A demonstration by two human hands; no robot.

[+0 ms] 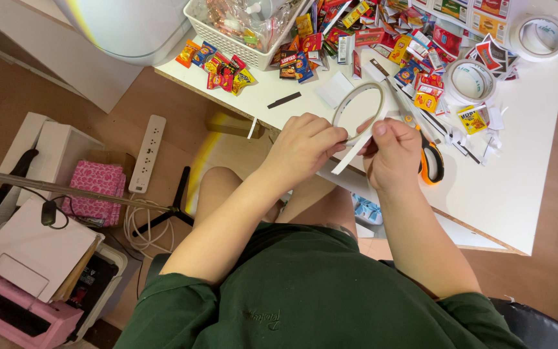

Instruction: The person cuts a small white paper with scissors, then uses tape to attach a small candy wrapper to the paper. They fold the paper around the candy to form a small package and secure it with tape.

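Just beyond both hands, (347,148) small red-and-yellow packets (356,32) across white table (531,161).

Glossy plastic wrappers (227,71) litter the smooth white bench (524,161); the tape strip (351,157) looks papery matt, the scissors (431,161) have orange plastic handles.

White tape roll (357,110); orange-handled scissors (430,161); pink patterned box (95,187); white table (524,168).

Orange-handled scissors (429,158), two white tape rolls (471,80) and scattered miniature snack packets (224,72) lie on the white counter (524,168), beside a white basket (227,40); a power strip (148,153) rests on the floor
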